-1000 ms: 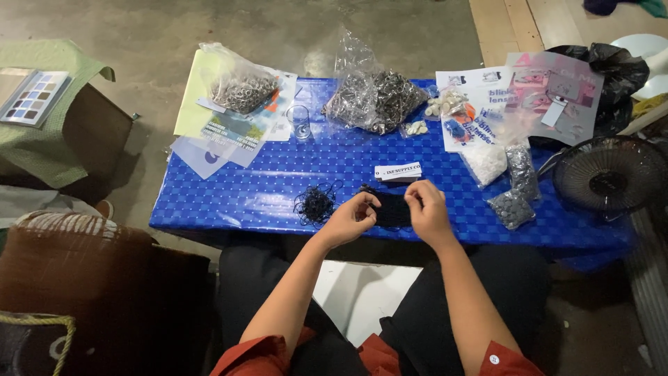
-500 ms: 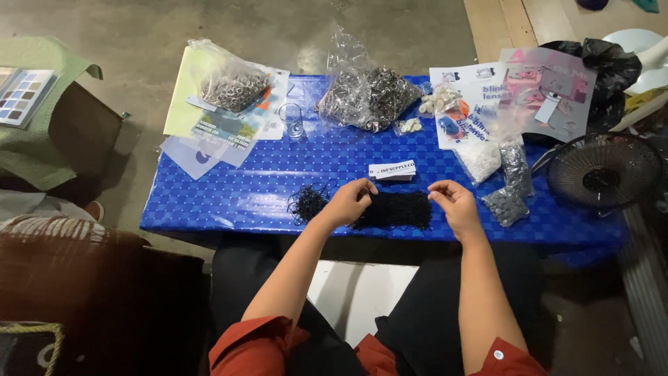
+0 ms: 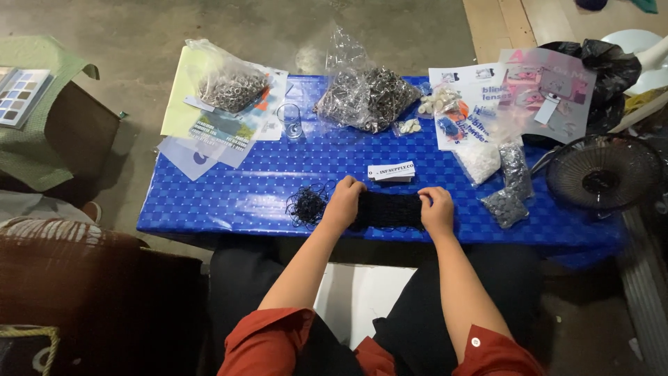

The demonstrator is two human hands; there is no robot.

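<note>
Person's got a rust-red shirt on, sleeves pushed up near the elbows, so both forearms are bare all the way to the left hand (image 3: 344, 200) and right hand (image 3: 437, 209). There's a small pale button on the right sleeve cuff. Black trousers cover the lap, and no rings or watch that I can make out.

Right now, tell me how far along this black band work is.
Done: little shows finished, though a loose heap of black bands lies beside the left hand. In hand: both hands, the right hand at the other end, hold a black bundle stretched flat on the blue table. Left: the clear bags of metal rings and the white cards lie apart from the hands.
</note>
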